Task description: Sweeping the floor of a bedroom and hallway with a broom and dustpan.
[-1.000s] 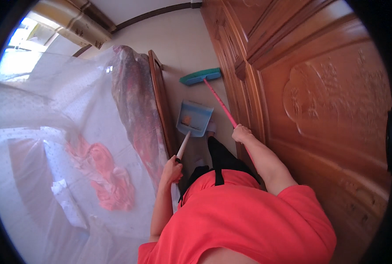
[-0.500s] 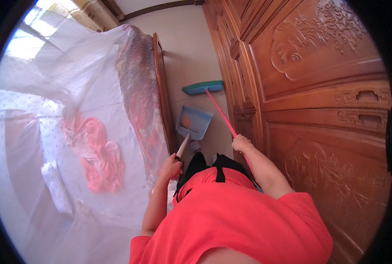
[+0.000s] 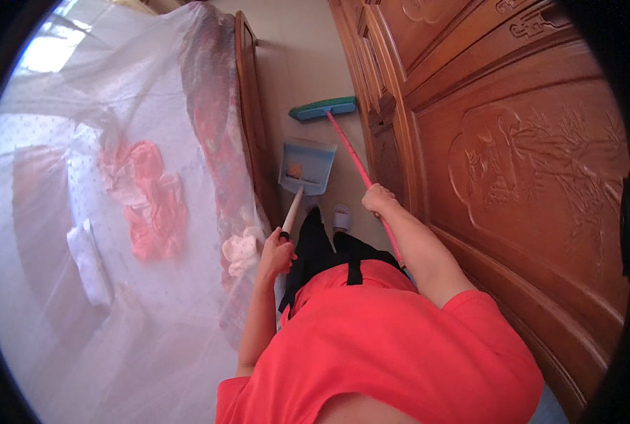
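My left hand (image 3: 278,254) is closed round the upper end of a pale dustpan handle, with a black part showing at the grip. At its far end the light blue dustpan (image 3: 321,157) is low over the floor, and some orange-brown debris (image 3: 296,169) lies inside. My right hand (image 3: 379,200) is wrapped around the long pink-red stick of a broom (image 3: 349,152). The broom's blue head with green bristles (image 3: 323,108) is beyond the dustpan and apart from it, lying crosswise over the floor strip.
To the left stands a bed under a white mosquito net (image 3: 39,283); pink clothing (image 3: 152,219) and a white folded cloth (image 3: 89,263) show there. A pale bunched cloth (image 3: 241,251) is beside my left hand. A carved wooden wardrobe (image 3: 435,113) lines the right side, bounding the narrow floor (image 3: 297,53).
The whole view has shifted, and the broom head and dustpan appear higher in the picture. Both hands keep their holds. A slippered foot and the pale bunched cloth now show more clearly.
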Motion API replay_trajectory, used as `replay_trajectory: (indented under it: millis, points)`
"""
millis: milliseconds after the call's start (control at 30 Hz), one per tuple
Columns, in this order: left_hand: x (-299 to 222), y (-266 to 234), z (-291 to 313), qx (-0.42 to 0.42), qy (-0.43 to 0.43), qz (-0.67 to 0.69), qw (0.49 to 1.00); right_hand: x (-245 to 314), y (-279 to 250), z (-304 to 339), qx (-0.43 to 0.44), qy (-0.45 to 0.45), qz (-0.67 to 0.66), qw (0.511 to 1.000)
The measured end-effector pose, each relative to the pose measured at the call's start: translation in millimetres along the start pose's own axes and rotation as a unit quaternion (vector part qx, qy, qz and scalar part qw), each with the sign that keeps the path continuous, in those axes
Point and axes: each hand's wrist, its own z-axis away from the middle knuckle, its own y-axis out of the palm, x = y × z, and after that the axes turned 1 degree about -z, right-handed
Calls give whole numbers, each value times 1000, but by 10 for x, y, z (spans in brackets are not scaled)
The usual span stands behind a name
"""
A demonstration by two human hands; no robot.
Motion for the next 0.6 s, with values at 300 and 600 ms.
replay_trajectory:
  millis: [300,600]
  points:
    - [1045,238,533,33,-13,33,999,-552,592,453,-11,-5,18,1000]
    - [2260,480,1004,20,14,45,999,-1388,1939,710,-52,-43,14,998]
